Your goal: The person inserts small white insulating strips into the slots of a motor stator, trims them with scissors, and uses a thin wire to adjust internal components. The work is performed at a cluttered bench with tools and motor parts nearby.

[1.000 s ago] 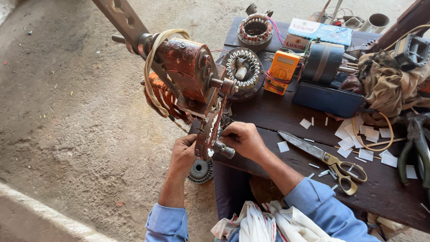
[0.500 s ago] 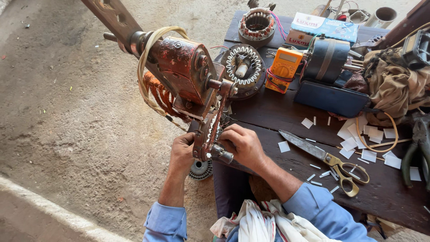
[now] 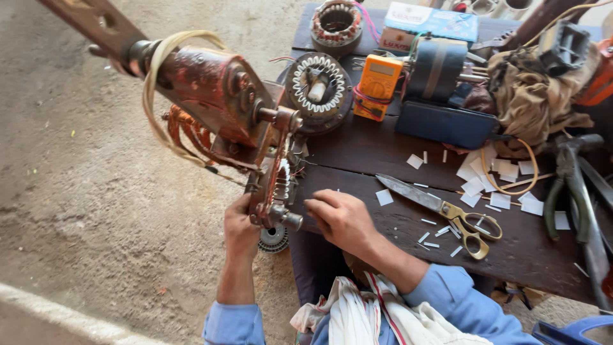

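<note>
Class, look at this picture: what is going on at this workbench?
A person in blue sleeves works at a rusty red hand-cranked winding machine fixed at the edge of a dark wooden table. The left hand grips the machine's lower frame; the right hand rests on the table edge beside it. Brass-handled scissors, white paper slips, an orange multimeter and a round wound stator lie on the table.

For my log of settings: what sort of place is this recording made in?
Probably a small motor or fan repair workshop, seemingly open-air with a rough concrete floor. Signs: wound stators on a dark wooden bench, an orange multimeter, and a rusty red winding machine that the left hand and right hand work at.
</note>
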